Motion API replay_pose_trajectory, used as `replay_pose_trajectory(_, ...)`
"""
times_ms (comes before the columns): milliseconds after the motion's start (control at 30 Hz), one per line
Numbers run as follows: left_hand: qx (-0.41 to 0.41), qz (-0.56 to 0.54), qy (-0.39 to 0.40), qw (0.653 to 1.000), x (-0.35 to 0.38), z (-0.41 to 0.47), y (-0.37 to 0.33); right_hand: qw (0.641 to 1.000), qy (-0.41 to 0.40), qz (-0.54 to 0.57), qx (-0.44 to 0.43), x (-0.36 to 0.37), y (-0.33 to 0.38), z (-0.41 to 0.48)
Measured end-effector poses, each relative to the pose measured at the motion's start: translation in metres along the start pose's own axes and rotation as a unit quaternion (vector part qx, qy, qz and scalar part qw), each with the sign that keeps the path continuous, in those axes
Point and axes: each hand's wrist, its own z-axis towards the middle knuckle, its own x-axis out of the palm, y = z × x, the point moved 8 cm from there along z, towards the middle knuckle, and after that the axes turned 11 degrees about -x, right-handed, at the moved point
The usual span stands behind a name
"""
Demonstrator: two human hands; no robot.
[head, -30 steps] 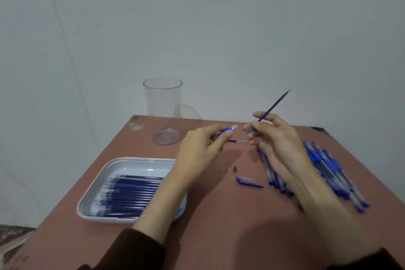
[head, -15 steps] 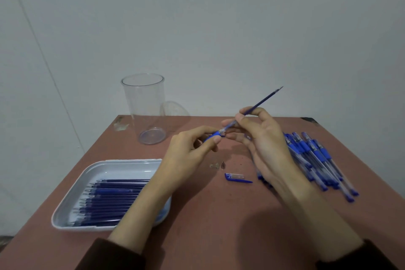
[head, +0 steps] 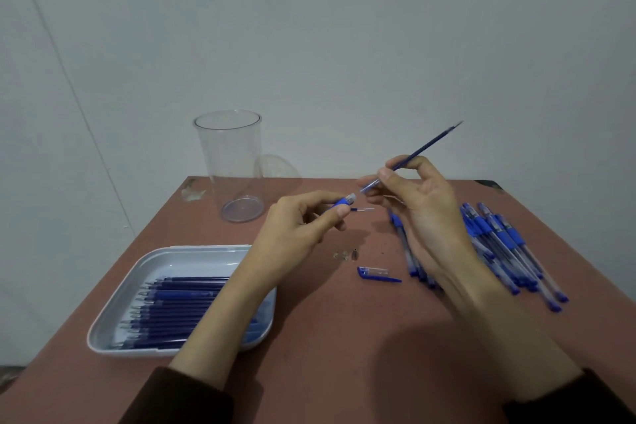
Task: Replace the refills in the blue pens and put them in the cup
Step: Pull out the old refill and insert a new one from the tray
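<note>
My left hand (head: 303, 227) pinches a blue pen barrel (head: 344, 200) by its grip, open end pointing right. My right hand (head: 416, 206) pinches a thin blue refill (head: 418, 154), which slants up to the right; its lower end hangs just right of the barrel's mouth, apart from it. A clear plastic cup (head: 232, 165) stands upright at the table's far left with nothing in it. A white tray (head: 165, 265) of several blue refills sits at the near left, partly behind my left forearm. Several blue pens (head: 499, 244) lie heaped at the right.
A loose blue pen cap (head: 377, 274) and a small clear pen tip (head: 347, 254) lie on the brown table (head: 344, 337) between my hands. A short refill piece (head: 363, 209) lies beyond my left thumb. A white wall stands right behind the table.
The refill's lower end was at the barrel's mouth half a second ago; now my right hand has drawn it back up and right, leaving a small gap.
</note>
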Motion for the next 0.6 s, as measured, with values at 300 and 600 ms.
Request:
replay_pose_trajectory(300, -0.001, -0.005, 0.004, 1.000, 0.001, 0.000, -0.001, 1.000, 0.011, 0.004, 0.018, 0.002, -0.002, -0.001)
replay_pose_trajectory(600, -0.002, 0.005, 0.007, 1.000, 0.001, -0.001, -0.001, 0.998, 0.047, -0.027, 0.012, 0.009, -0.007, -0.004)
